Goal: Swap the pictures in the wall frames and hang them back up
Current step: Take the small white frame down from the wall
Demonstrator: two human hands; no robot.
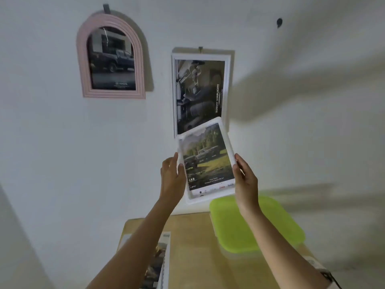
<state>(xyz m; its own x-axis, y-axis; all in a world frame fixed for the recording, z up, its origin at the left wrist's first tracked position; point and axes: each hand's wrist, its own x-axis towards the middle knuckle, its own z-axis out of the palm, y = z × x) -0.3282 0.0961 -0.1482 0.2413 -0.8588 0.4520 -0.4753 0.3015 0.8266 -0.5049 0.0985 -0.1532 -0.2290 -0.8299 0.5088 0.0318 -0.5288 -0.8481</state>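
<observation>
Both arms are raised in front of the white wall, and between them is a white frame (206, 161) holding a picture of a vehicle on a grassy field with trees behind. The left hand (173, 178) grips its left edge with fingers (180, 166) curled round the rim, and the right hand (245, 180) clasps the right edge, thumb on the front. The frame is tilted, its top leaning a little to the right, and its upper corner overlaps the bottom of a taller white frame (201, 94) hanging on the wall from a small hook, with a dark picture lettered down its side. Up to the left hangs a pink arched frame (110, 57) showing a dark pickup truck. High on the right a bare hook (279, 22) sticks out of the wall. Below the hands stands a wooden bench (191, 247) carrying a clear box with a lime green lid (260, 224), and a loose printed picture (159, 261) lies near its left edge.
</observation>
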